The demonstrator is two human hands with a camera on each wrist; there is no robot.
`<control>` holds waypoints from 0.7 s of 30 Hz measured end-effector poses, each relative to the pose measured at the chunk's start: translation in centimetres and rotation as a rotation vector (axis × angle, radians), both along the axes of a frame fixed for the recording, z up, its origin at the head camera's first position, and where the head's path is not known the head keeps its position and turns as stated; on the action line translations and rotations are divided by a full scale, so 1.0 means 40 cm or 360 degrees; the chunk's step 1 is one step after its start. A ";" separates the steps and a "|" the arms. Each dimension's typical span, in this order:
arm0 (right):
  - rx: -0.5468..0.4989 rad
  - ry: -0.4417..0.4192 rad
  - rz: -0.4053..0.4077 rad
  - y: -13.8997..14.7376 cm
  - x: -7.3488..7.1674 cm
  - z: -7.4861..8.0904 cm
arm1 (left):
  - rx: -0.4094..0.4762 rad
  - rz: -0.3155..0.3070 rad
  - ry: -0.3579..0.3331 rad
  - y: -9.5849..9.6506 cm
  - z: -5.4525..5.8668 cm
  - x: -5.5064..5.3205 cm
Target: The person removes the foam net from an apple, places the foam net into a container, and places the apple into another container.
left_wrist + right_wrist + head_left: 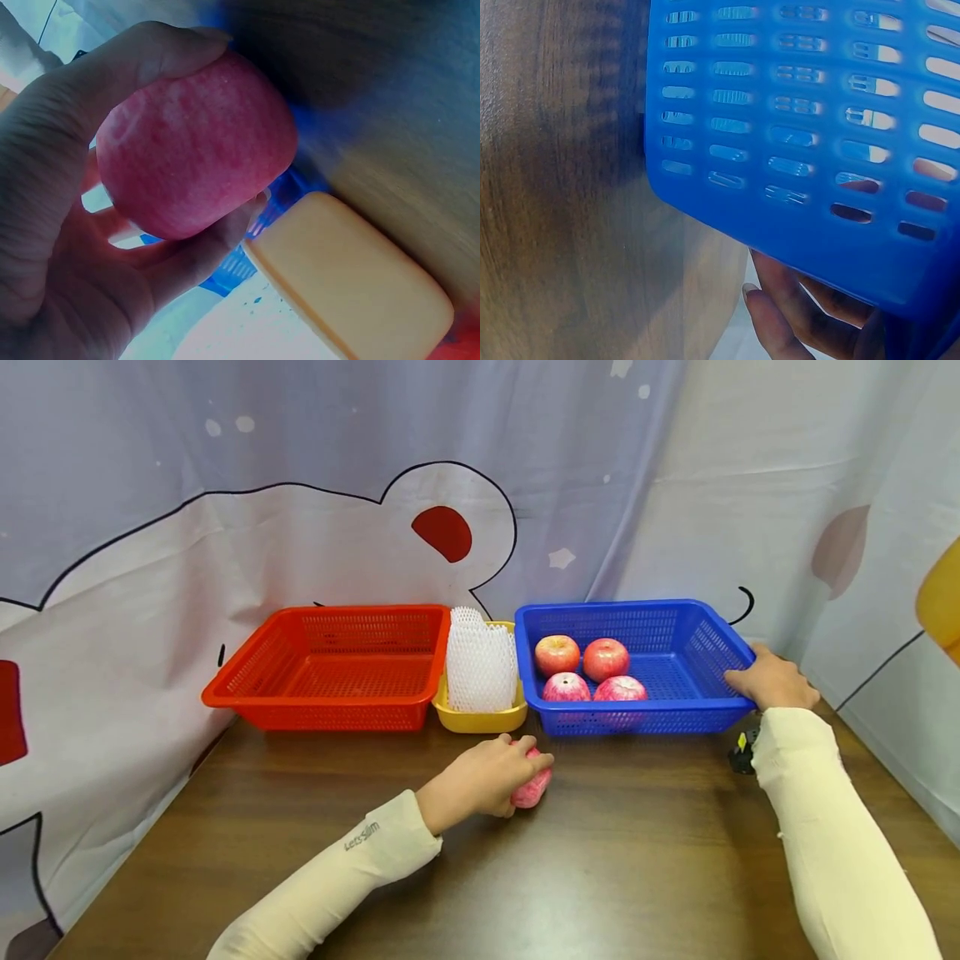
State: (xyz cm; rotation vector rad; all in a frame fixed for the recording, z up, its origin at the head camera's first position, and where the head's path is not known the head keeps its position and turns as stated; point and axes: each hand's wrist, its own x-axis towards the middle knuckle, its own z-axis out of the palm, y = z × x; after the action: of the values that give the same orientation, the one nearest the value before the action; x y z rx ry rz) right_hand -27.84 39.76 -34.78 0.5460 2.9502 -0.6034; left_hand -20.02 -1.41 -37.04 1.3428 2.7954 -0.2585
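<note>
My left hand (pixel 483 781) grips a pink-red apple (pixel 531 785) just in front of the yellow basket. In the left wrist view, thumb and fingers curl round opposite sides of the apple (pixel 199 146). At the far right, my right hand (pixel 776 681) holds the right rim of the blue basket (pixel 675 717), thumb over the edge. The right wrist view shows curled fingers (pixel 787 307) beside the perforated blue wall (pixel 780 217); part of that hand is out of frame. Several apples (pixel 557 655) lie in the blue basket's left half.
A red basket (pixel 337 717) stands at the back left. Between it and the blue basket is a small yellow basket (pixel 480 722) with white foam fruit nets (pixel 480 668). A small black object (pixel 741 753) is by the right wrist. A printed curtain (pixel 315 543) hangs behind the brown table (pixel 615 860).
</note>
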 end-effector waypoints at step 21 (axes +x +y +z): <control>0.0003 0.0002 0.0034 0.001 0.002 0.008 | -0.0030 -0.0028 0.0014 0.013 -0.006 -0.028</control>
State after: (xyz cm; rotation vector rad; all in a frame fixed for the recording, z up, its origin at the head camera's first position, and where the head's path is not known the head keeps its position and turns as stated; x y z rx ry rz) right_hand -27.77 39.79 -34.47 0.5141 2.9539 -0.5991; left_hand -21.15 -0.90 -37.29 1.3661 2.7821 -0.2910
